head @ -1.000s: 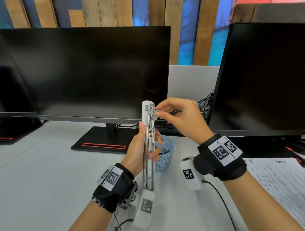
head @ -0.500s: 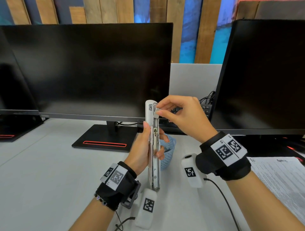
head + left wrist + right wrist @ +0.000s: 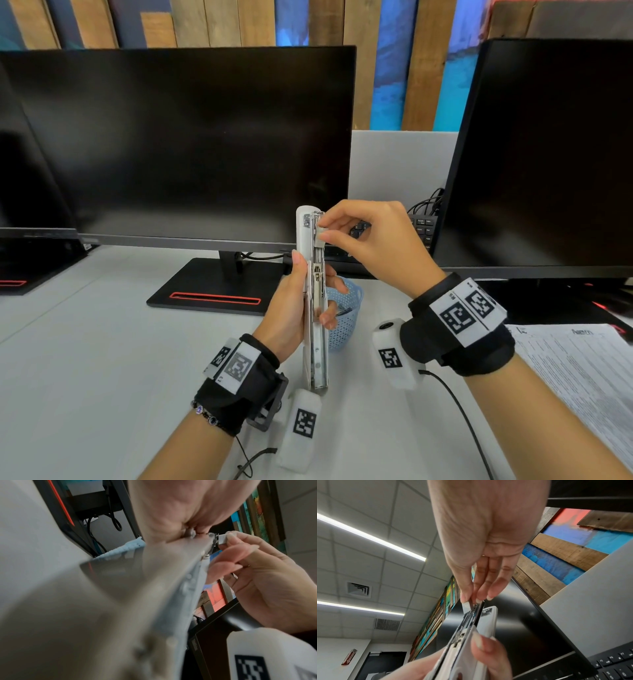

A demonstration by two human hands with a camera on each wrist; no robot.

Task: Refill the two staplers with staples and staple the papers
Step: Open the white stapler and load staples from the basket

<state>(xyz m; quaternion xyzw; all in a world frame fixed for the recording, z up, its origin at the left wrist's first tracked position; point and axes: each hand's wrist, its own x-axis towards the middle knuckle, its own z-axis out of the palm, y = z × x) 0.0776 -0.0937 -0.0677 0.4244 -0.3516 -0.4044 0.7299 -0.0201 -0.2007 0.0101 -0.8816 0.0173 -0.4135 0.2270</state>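
Observation:
A white stapler (image 3: 303,236) stands upright above the desk, swung open so its metal magazine (image 3: 319,359) faces right. My left hand (image 3: 315,287) grips it round the middle, thumb on the white side and fingers on the metal side. My right hand (image 3: 323,233) pinches a small pale staple strip (image 3: 321,234) at the magazine's top end. From the left wrist the strip (image 3: 226,538) shows between my right hand's fingertips (image 3: 240,547), past the blurred stapler (image 3: 171,588). From the right wrist my fingertips (image 3: 471,597) meet the stapler (image 3: 488,620) at its tip.
A small blue mesh basket (image 3: 347,318) sits on the white desk (image 3: 102,359) just behind the stapler. Printed papers (image 3: 582,370) lie at the right. Two dark monitors (image 3: 178,144) and a keyboard (image 3: 423,226) stand behind.
Hardly anything: my left hand keeps the stapler upright in the same spot, and my right fingers stay pinched at the magazine's top end, a shade lower than half a second ago.

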